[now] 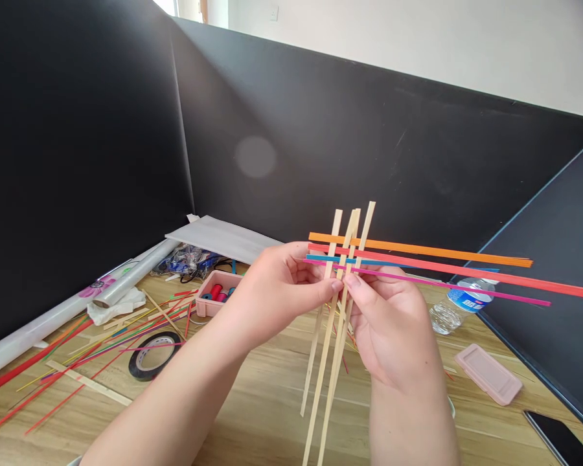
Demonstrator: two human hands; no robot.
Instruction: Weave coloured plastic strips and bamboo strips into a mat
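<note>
Pale strips [324, 356] sit pinched in both hands [272, 294] [393, 323], seemingly almost closed.

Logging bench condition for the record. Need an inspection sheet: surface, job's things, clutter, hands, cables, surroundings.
Surface: wood-grain table, partly covered.
Job's things: pale wooden strips crossed by orange, red, blue and magenta strips, held above the table.
Clutter: loose strips, black tape roll, pink box holding spools, plastic bottle, flat pink piece, phone.
Hands: left hand and right hand both pinch the crossed strips.
Cables: possibly a dark cord by the clear bag; too small to confirm.
Surroundings: black panels left, back and right; white wall with socket beyond.
</note>
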